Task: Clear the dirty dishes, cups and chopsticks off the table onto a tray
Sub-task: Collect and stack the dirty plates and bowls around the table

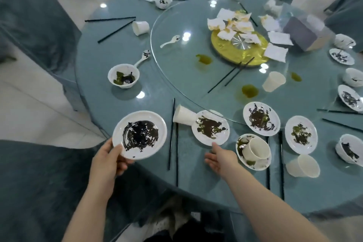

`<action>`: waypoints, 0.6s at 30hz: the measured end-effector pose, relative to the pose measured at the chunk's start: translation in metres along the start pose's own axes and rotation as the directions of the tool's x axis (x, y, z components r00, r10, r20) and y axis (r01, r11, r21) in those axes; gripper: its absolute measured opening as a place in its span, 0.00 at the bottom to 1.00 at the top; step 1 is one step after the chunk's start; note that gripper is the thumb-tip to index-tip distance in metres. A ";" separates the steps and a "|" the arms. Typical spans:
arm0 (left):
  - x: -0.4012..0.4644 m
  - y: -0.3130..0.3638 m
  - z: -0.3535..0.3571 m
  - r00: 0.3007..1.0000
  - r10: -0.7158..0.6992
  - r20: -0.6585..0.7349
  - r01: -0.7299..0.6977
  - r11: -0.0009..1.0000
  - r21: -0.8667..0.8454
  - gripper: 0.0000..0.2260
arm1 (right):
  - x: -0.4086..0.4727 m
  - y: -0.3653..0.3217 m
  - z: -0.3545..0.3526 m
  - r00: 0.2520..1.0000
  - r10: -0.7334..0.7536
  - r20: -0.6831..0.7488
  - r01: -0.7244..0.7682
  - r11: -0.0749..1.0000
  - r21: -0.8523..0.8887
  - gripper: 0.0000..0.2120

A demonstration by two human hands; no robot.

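Two hands work. The left hand (pixel 110 155) grips a round white sauce-smeared plate (pixel 139 134) at seven o'clock. The right hand (pixel 221 158), fingers straight, touches a second smeared white plate (pixel 210 127) at six o'clock

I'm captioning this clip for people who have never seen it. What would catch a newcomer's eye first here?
Probably the left hand gripping a dirty white plate smeared with dark sauce, at the table's near edge. Next, the open right hand reaching for a second smeared plate beside a tipped paper cup. Farther back, crumpled napkins are heaped over a gold disc on the glass turntable.
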State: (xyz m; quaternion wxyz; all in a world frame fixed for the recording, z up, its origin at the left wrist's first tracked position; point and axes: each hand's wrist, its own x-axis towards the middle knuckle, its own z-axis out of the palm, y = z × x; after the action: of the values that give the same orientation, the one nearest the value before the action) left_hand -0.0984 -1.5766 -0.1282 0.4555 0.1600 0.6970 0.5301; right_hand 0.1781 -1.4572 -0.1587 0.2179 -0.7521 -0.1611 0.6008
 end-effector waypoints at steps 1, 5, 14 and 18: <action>-0.002 0.001 -0.003 1.000 0.003 -0.015 -0.003 1.000 -0.001 0.11 | 0.004 -0.004 0.004 1.000 0.011 0.000 -0.011 1.000 0.012 0.18; -0.008 0.001 -0.011 0.998 0.010 -0.057 -0.011 1.000 -0.021 0.12 | 0.017 -0.019 0.010 0.999 0.043 -0.016 -0.043 0.998 0.048 0.15; -0.004 -0.003 0.005 1.000 -0.003 -0.022 0.003 1.000 0.000 0.12 | 0.000 0.006 -0.008 1.000 0.007 0.021 -0.003 0.983 -0.182 0.07; 0.001 -0.005 0.022 1.000 0.000 0.011 0.000 0.998 0.061 0.15 | -0.019 0.010 -0.030 0.984 -0.170 0.049 0.177 0.944 -0.277 0.08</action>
State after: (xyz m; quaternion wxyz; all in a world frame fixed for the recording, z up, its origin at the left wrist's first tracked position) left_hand -0.0799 -1.5647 -0.1338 0.4542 0.1769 0.7104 0.5077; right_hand 0.2025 -1.4789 -0.1425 0.1593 -0.7506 -0.3127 0.5598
